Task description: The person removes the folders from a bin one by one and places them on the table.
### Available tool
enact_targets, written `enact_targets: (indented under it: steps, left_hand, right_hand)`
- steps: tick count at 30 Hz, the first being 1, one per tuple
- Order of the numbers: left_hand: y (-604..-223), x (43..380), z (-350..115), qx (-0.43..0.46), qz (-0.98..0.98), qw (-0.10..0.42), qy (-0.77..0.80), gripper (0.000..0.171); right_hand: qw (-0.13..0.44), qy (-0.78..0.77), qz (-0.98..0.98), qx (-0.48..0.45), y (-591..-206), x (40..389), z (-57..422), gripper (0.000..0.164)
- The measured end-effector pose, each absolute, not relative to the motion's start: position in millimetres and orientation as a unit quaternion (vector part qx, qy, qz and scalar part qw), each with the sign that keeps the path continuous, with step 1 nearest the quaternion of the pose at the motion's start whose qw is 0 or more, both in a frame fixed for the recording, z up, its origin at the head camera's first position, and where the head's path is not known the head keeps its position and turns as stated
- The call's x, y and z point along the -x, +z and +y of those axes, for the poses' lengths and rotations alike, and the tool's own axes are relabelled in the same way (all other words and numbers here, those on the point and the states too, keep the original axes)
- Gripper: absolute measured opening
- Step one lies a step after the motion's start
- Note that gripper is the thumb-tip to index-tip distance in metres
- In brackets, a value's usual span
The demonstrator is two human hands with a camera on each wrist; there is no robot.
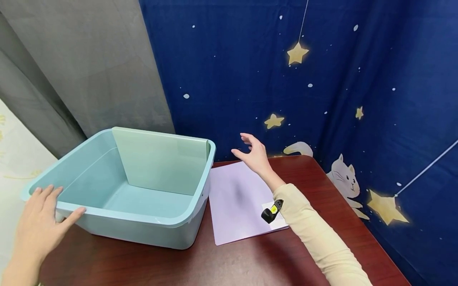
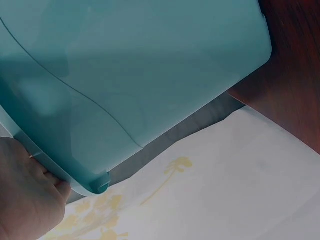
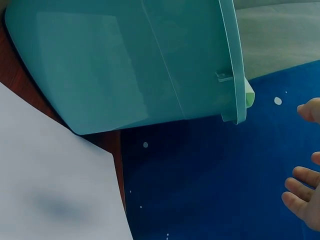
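Observation:
A light blue plastic bin [image 1: 125,214] stands on the left of the table. My left hand [image 1: 39,222] grips its near left corner, with fingers over the rim and thumb along the front edge; the left wrist view shows this hand [image 2: 30,190] at the rim. A pale green file folder [image 1: 162,159] stands on edge inside the bin, leaning at the back wall. Flat on the table, right of the bin, lies a light purple folder [image 1: 237,202] with a white label. My right hand [image 1: 255,157] hovers above its far edge, fingers apart and holding nothing.
The dark red wooden table [image 1: 229,264] ends at the back and right against a blue curtain [image 1: 232,71] with stars and a cat. A grey curtain [image 1: 96,67] hangs behind the bin, and white patterned cloth [image 2: 240,175] lies beyond the table's left side.

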State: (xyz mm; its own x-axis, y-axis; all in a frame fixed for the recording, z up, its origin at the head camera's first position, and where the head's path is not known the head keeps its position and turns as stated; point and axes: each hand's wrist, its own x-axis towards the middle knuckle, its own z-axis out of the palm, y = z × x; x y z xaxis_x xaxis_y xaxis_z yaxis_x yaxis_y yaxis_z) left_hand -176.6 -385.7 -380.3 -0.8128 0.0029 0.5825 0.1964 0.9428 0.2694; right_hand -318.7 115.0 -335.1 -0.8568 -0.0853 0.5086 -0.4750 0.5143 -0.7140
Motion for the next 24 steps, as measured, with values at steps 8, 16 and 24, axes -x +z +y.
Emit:
enact_targets:
  steps: [8, 16, 24]
  left_hand:
    - [-380, 176, -385, 0.054, -0.938, 0.302, -0.161, 0.077]
    - [-381, 177, -385, 0.054, -0.938, 0.301, -0.160, 0.078]
    - [-380, 177, -385, 0.059, -0.935, 0.307, -0.166, 0.078]
  right_hand:
    - [0.202, 0.469, -0.844, -0.166, -329, 322, 101, 0.057]
    - [0.192, 0.471, -0.842, -0.181, -325, 327, 88, 0.058]
    - [0.178, 0.464, -0.846, -0.194, -322, 331, 75, 0.059]
